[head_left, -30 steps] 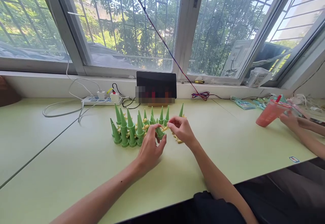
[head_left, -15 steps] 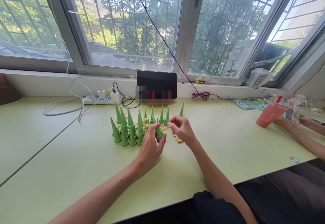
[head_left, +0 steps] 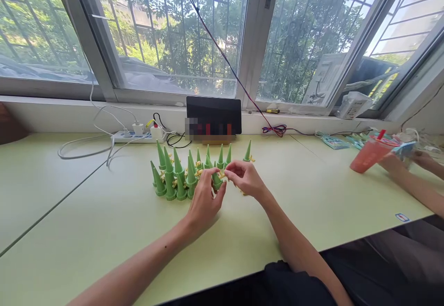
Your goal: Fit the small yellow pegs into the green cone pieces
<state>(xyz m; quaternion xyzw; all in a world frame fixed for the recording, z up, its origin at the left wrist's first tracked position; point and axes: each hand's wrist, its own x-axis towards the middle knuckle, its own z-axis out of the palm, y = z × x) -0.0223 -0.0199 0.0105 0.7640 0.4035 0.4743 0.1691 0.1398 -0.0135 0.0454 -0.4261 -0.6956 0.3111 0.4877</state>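
Note:
Between the thumb and index finger of my left hand (head_left: pixel 204 198) is a green cone (head_left: pixel 217 182) with a wide round base; the fingers partly cover it. My right hand (head_left: pixel 248 179) pinches a small yellow piece (head_left: pixel 222 174) against the side of this cone. Whether the piece touches the cone or sits in it, I cannot tell. Several upright green cones (head_left: pixel 169 176) crowd together left of and behind my left hand, with small yellow bits among them. Another green cone (head_left: pixel 248 151) stands behind my right hand, which hides most of the loose yellow pieces there.
Behind the cones, a dark screen (head_left: pixel 213 116) leans by the window sill. A power strip (head_left: pixel 133 136) with cables lies at back left. To the right stands a red cup (head_left: pixel 371 154), beside another person's hands and forearms (head_left: pixel 404 176). A small sticker (head_left: pixel 402 217) marks the table's front edge.
My right hand has moved slightly left, bringing the yellow piece closer to the cone in my left hand. My left hand stays almost still. The other person's hands have shifted.

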